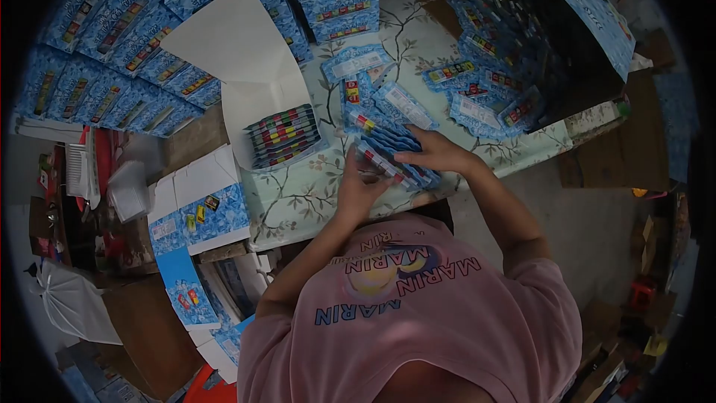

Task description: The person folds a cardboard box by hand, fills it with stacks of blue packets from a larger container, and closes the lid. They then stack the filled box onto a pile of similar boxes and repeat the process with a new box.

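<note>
Between my two hands is a stack of blue packets (395,151) with colourful strips along their edges. My left hand (359,188) grips the near left end of the stack. My right hand (436,152) holds its right side, thumb laid along the packets. Loose blue packets (406,104) lie on the table just beyond the stack. To the left stands an open white box (280,93), lid raised, with a row of similar packets (282,136) inside.
A large carton (597,101) lies on its side at the right, packets spilling from it onto the flowered tablecloth (298,198). Stacked blue boxes (127,26) rise at the back left. Flat box blanks (198,201) sit at the table's left edge.
</note>
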Motion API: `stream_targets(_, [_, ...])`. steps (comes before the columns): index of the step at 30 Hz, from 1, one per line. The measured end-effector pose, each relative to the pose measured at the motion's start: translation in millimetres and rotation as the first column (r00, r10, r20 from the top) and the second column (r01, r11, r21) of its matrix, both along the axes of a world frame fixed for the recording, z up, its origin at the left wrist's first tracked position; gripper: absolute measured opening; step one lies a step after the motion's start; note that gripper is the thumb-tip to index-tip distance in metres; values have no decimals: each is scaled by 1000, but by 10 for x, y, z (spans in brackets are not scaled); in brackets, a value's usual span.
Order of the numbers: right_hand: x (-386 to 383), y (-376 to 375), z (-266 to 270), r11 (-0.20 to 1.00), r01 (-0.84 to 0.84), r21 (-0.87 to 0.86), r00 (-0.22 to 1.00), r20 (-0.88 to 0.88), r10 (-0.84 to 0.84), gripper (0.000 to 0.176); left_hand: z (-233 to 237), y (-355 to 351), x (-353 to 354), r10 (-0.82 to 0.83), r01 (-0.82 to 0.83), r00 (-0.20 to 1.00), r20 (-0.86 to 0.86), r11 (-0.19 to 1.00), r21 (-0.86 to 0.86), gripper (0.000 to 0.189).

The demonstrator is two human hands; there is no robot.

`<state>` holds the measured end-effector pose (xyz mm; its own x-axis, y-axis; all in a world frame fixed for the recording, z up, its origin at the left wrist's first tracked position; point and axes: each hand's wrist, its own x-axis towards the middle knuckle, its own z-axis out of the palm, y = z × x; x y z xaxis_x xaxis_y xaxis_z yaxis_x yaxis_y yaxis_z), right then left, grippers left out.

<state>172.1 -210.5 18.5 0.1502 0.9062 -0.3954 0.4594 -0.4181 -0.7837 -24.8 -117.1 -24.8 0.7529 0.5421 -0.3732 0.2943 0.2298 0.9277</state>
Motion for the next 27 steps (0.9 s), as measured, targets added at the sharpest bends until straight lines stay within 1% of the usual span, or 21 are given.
stream_targets(1, [6,-40,68,1000,0,0,1000,2,0,77,104,57,-22,6,27,997,-71,890,455,111])
stream_targets(2, [-8,-106,138,999,1,44,999,40,-3,77,162,129,-44,44,81,990,-131,585,807,114])
stream_targets(3, [-31,-170,164,996,1,87,997,76,-8,77,153,235,-31,42,84,990,-133,585,806,114])
stream_targets(4, [-46,-217,144,996,3,85,997,73,-10,77,130,372,20,-29,53,999,-45,638,769,116])
stream_targets(5, [-55,-256,114,996,3,84,1000,-4,-3,77,108,476,77,-90,26,995,50,689,724,119])
stream_targets(6, [-67,-288,82,996,3,86,997,-78,4,78,98,551,136,-91,26,995,51,690,724,119])
stream_targets(7, [-97,-330,31,996,5,89,997,-74,2,78,95,626,204,-154,69,984,87,789,611,120])
stream_targets(8, [-145,-384,-45,981,115,158,983,-159,-90,80,91,669,253,-213,124,968,132,865,487,122])
stream_targets(9, [-199,-446,-121,949,230,215,953,-249,-175,82,72,676,285,-220,128,966,135,863,489,122])
stream_targets(10, [-276,-498,-195,947,237,215,952,-246,-183,82,38,668,316,-251,151,957,146,859,489,123])
stream_targets(12, [-479,-556,-299,815,318,485,947,-125,-295,88,-68,578,360,-285,177,945,159,856,485,124])
stream_targets(13, [-569,-545,-239,832,355,427,934,-121,-336,96,-137,462,373,-293,155,944,153,800,579,124])
stream_targets(14, [-560,-544,-183,832,356,426,933,-119,-338,96,-155,348,384,-299,130,943,145,733,668,125])
stream_targets(15, [-554,-541,-132,867,335,368,936,-25,-351,97,-164,254,385,-251,67,945,209,776,627,125])
stream_targets(16, [-551,-538,-85,897,319,306,933,67,-354,98,-165,232,339,-254,71,945,206,776,627,125])
stream_targets(17, [-509,-555,-35,896,323,306,932,64,-358,98,-166,227,293,-280,105,934,221,807,581,125])
stream_targets(19, [-363,-593,63,980,92,176,906,394,-156,96,-113,287,264,-306,139,922,239,835,533,125])
stream_targets(20, [-325,-561,103,980,90,177,906,395,-154,96,-40,361,273,-345,170,916,204,794,583,126])
stream_targets(22, [-306,-506,141,988,-58,144,871,491,-21,92,-18,401,271,-377,200,912,161,753,627,126])
stream_targets(24, [-330,-433,101,984,-55,168,854,519,-41,91,-88,377,300,-388,189,911,137,690,698,126])
stream_targets(27, [-370,-459,115,975,-84,205,819,571,-49,87,-171,322,189,-459,231,872,170,692,683,123])
